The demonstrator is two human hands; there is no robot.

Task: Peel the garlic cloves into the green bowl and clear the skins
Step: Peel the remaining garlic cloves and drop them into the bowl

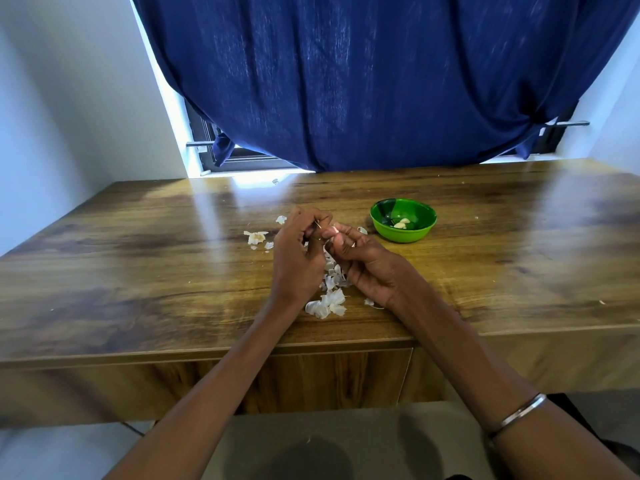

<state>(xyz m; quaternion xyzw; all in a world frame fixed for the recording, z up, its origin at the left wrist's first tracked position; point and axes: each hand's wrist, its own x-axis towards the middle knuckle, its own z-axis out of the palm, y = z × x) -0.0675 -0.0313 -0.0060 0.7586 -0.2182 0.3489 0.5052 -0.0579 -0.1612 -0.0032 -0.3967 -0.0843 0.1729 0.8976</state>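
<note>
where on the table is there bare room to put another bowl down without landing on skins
Bare wood runs right of the green bowl to the table edge, and across the far left past the small skin cluster. It is crowded in the middle: the skin pile lies under and between the left hand and right hand.

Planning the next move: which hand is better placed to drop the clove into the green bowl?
The right hand. It pinches the garlic clove and lies beside the green bowl; the left hand sits farther away.
</note>
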